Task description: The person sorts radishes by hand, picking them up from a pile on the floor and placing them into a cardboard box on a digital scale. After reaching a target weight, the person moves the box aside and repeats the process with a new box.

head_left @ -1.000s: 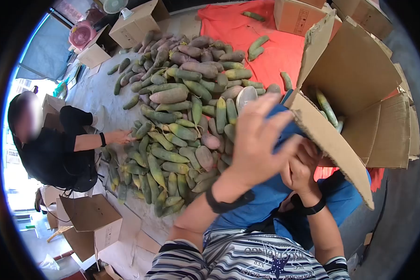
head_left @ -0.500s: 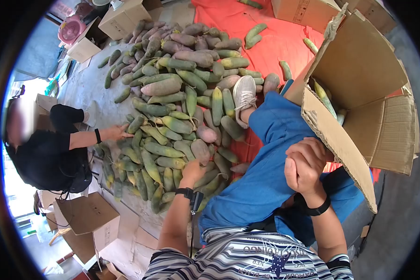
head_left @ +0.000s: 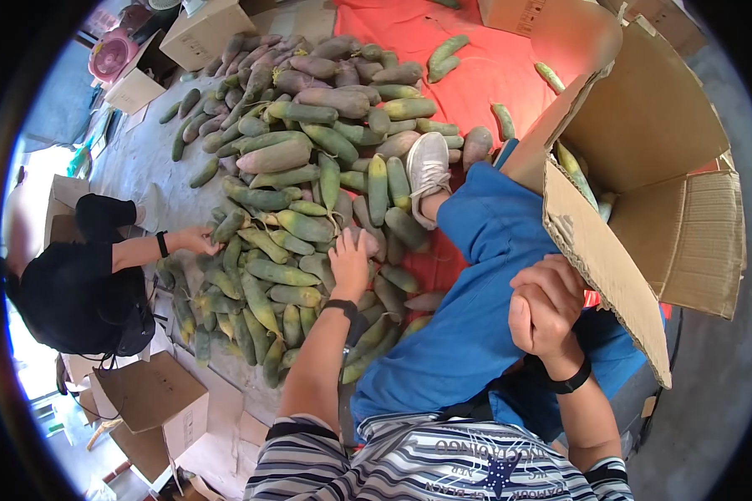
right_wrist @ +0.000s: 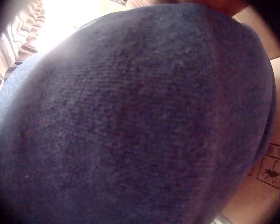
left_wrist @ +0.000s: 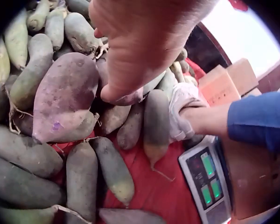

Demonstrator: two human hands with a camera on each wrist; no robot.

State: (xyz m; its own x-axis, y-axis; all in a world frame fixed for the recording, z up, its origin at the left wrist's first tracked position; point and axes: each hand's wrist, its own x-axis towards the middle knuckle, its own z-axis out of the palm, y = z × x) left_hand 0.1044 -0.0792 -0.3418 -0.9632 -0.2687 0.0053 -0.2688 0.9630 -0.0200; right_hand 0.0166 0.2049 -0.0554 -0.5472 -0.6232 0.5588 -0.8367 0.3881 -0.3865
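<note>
My left hand [head_left: 350, 263] reaches over the heap of radishes [head_left: 284, 204]. Its fingers [head_left: 344, 242] touch a pinkish radish [head_left: 369, 242] that they partly cover. In the left wrist view the same hand [left_wrist: 144, 46] arches over the heap, a fingertip against that radish [left_wrist: 130, 97]. A big purplish radish [left_wrist: 65, 95] lies just beside it. Over my blue trouser leg [head_left: 468, 317], my right hand [head_left: 547, 305] hangs with loosely curled fingers, close to the flap [head_left: 606, 275] of an open carton [head_left: 652, 117]. Trouser cloth [right_wrist: 140, 116] fills most of the right wrist view.
Green radishes [head_left: 578, 177] lie inside the carton. A scale [left_wrist: 207, 182] with lit green displays stands by my shoe [head_left: 429, 171]. Red cloth [head_left: 476, 67] covers part of the floor. Opposite, a person in black [head_left: 75, 296] reaches into the heap. Another open carton [head_left: 150, 392] stands lower left.
My left hand has come down from near the carton to the heap, then shifted forward from a greyish-red radish to the pinkish one. My right hand has stayed near the flap.
</note>
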